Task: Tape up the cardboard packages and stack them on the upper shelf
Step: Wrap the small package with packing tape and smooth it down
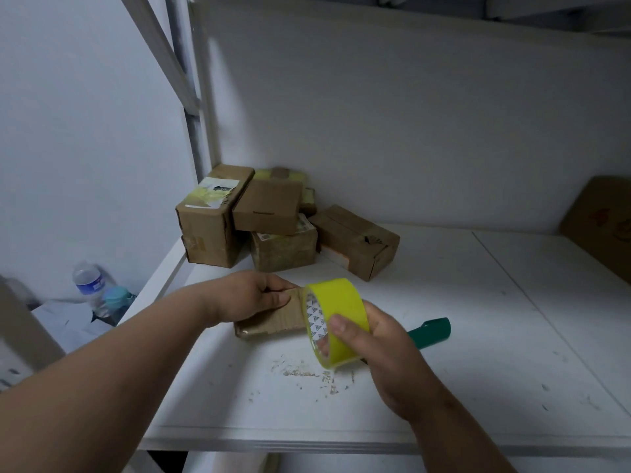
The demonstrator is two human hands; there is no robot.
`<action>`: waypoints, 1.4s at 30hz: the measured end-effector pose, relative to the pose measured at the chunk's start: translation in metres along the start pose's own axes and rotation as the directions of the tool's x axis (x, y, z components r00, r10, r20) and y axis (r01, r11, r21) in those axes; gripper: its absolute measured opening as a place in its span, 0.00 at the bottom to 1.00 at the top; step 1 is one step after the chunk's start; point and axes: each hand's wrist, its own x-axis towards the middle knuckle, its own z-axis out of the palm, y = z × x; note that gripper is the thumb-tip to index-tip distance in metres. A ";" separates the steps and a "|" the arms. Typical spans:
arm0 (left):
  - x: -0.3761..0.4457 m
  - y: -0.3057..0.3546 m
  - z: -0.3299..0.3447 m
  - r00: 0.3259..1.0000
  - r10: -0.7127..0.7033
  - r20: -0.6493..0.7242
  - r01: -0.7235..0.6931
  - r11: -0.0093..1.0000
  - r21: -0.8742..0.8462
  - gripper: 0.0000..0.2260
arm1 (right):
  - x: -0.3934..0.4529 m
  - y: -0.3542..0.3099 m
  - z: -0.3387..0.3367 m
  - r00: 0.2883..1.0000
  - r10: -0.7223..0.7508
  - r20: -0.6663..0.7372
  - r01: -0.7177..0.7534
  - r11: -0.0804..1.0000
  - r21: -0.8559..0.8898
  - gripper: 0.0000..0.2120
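Observation:
A flat cardboard package [273, 322] lies on the white shelf board [478, 336] in front of me. My left hand [249, 295] grips its far left end, thumb on top. My right hand [372, 339] holds a roll of yellow-green tape [336, 319] upright at the package's right end, thumb on the outside and a finger through the core. Several other cardboard packages [269, 216] are piled at the back left corner of the board, some with yellow tape on them.
A green-handled tool [432, 332] lies on the board just behind my right hand. Scraps and crumbs [307, 373] litter the board's front. A larger cardboard box [604, 220] stands at the far right. Bottles [92, 288] stand lower left, beyond the shelf's edge.

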 end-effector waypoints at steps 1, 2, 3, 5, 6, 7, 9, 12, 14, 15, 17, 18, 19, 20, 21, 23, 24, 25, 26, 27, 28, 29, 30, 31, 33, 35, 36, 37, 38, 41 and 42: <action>-0.003 -0.001 -0.001 0.999 -0.027 0.027 0.029 0.997 -0.071 0.10 | 0.002 -0.006 0.000 1.000 -0.014 -0.013 0.015 0.999 0.047 0.17; -0.007 -0.001 0.000 0.996 -0.064 0.059 0.072 0.988 -0.137 0.10 | 0.005 -0.011 0.000 0.999 -0.027 -0.017 0.029 0.996 0.087 0.16; -0.010 -0.001 0.001 0.991 -0.101 0.091 0.117 0.975 -0.189 0.09 | 0.008 -0.017 0.001 0.999 -0.035 -0.018 0.037 0.992 0.117 0.15; -0.015 0.000 0.004 0.986 -0.097 0.133 0.123 0.971 -0.203 0.09 | 0.018 -0.021 0.001 0.999 -0.039 -0.011 0.040 0.992 0.123 0.13; -0.016 0.003 0.005 0.986 -0.078 0.144 0.102 0.981 -0.162 0.10 | 0.022 -0.024 0.003 0.999 -0.032 -0.009 0.032 0.995 0.097 0.11; -0.016 0.006 0.005 0.987 -0.077 0.144 0.092 0.991 -0.099 0.12 | 0.026 -0.026 0.005 1.000 -0.016 -0.017 0.017 0.998 0.064 0.09; -0.012 0.014 0.007 0.993 -0.058 0.101 0.045 0.991 0.126 0.17 | 0.032 -0.025 0.007 0.999 0.021 -0.048 -0.020 1.000 0.022 0.09; -0.009 0.021 0.013 1.000 0.001 0.009 -0.005 0.917 0.398 0.18 | 0.035 -0.022 0.008 0.992 0.043 -0.121 -0.036 0.998 0.057 0.17; -0.011 0.017 0.019 0.998 0.022 0.061 -0.040 0.950 0.309 0.23 | 0.034 -0.019 0.008 0.991 0.036 -0.132 -0.030 0.998 0.052 0.19; -0.014 0.015 0.022 0.996 0.041 0.081 -0.062 0.959 0.277 0.27 | 0.033 -0.019 0.009 0.991 0.035 -0.128 -0.030 0.999 0.043 0.19; -0.015 0.008 0.025 0.994 0.081 0.079 -0.103 0.936 0.338 0.32 | 0.032 -0.018 0.011 0.993 0.024 -0.114 -0.022 1.000 0.017 0.16; -0.016 0.005 0.026 0.994 0.090 0.064 -0.108 0.915 0.389 0.33 | 0.031 -0.019 0.012 0.994 0.021 -0.111 -0.019 1.000 0.016 0.14; -0.015 0.003 0.028 0.995 0.089 0.041 -0.098 0.901 0.423 0.32 | 0.031 -0.020 0.013 0.994 0.021 -0.112 -0.019 1.000 0.019 0.12; -0.015 0.000 0.029 0.996 0.091 0.020 -0.090 0.894 0.439 0.31 | 0.031 -0.021 0.014 0.993 0.018 -0.114 -0.016 1.000 0.017 0.11; -0.014 -0.001 0.030 0.996 0.089 0.006 -0.082 0.890 0.449 0.31 | 0.031 -0.022 0.015 0.993 0.016 -0.120 -0.015 1.000 0.013 0.11; -0.015 -0.001 0.030 0.997 0.075 -0.002 -0.065 0.884 0.464 0.32 | 0.028 -0.024 0.018 0.991 0.005 -0.135 -0.004 1.000 0.007 0.12; -0.014 -0.002 0.029 0.997 0.072 -0.005 -0.061 0.879 0.473 0.32 | 0.025 -0.025 0.019 0.990 -0.007 -0.142 0.006 1.000 -0.003 0.13; -0.014 -0.002 0.029 0.998 0.067 -0.005 -0.056 0.874 0.483 0.32 | 0.022 -0.024 0.020 0.988 -0.018 -0.152 0.015 1.000 -0.020 0.15; -0.014 -0.001 0.029 0.998 0.064 -0.007 -0.052 0.870 0.490 0.32 | 0.018 -0.024 0.021 0.986 -0.024 -0.165 0.018 0.999 -0.033 0.17; -0.014 -0.001 0.029 0.998 0.063 -0.013 -0.049 0.868 0.494 0.33 | 0.014 -0.023 0.021 0.983 -0.023 -0.181 0.016 0.999 -0.039 0.19; -0.013 -0.001 0.030 0.998 0.063 -0.019 -0.045 0.868 0.495 0.33 | 0.010 -0.022 0.020 0.981 -0.021 -0.195 0.013 0.999 -0.044 0.21; -0.013 -0.002 0.030 0.998 0.054 -0.022 -0.036 0.869 0.493 0.34 | 0.005 -0.020 0.019 0.978 -0.014 -0.207 0.006 0.999 -0.042 0.23; -0.012 -0.002 0.030 0.999 0.040 -0.027 -0.022 0.875 0.483 0.34 | 0.001 -0.019 0.017 0.976 -0.003 -0.217 -0.003 1.000 -0.030 0.24; -0.011 -0.002 0.029 0.999 0.024 -0.035 -0.005 0.886 0.464 0.35 | -0.003 -0.019 0.015 0.973 0.005 -0.229 -0.009 1.000 -0.015 0.25; -0.009 -0.002 0.027 0.999 0.000 -0.050 0.021 0.906 0.424 0.35 | -0.008 -0.020 0.010 0.970 0.021 -0.241 -0.022 1.000 -0.001 0.25; -0.009 0.001 0.026 0.999 -0.010 -0.035 0.024 0.907 0.421 0.36 | -0.010 -0.020 0.005 0.970 0.046 -0.240 -0.048 0.999 0.002 0.24; -0.010 0.002 0.027 1.000 -0.012 -0.028 0.023 0.903 0.428 0.36 | -0.011 -0.020 0.003 0.970 0.059 -0.235 -0.060 0.998 0.003 0.23; -0.011 0.002 0.028 1.000 -0.011 -0.028 0.023 0.899 0.438 0.36 | -0.010 -0.021 0.002 0.970 0.069 -0.233 -0.069 0.998 0.007 0.23; -0.011 0.002 0.029 0.999 -0.013 -0.034 0.027 0.895 0.444 0.36 | -0.010 -0.022 0.001 0.969 0.076 -0.235 -0.073 0.997 0.020 0.23; -0.012 0.001 0.029 0.997 -0.018 -0.069 0.045 0.915 0.402 0.36 | -0.011 -0.024 -0.001 0.968 0.086 -0.236 -0.063 0.993 0.104 0.21; -0.012 0.001 0.028 0.998 -0.012 -0.065 0.037 0.920 0.390 0.35 | -0.012 -0.025 -0.002 0.969 0.083 -0.231 -0.060 0.993 0.105 0.21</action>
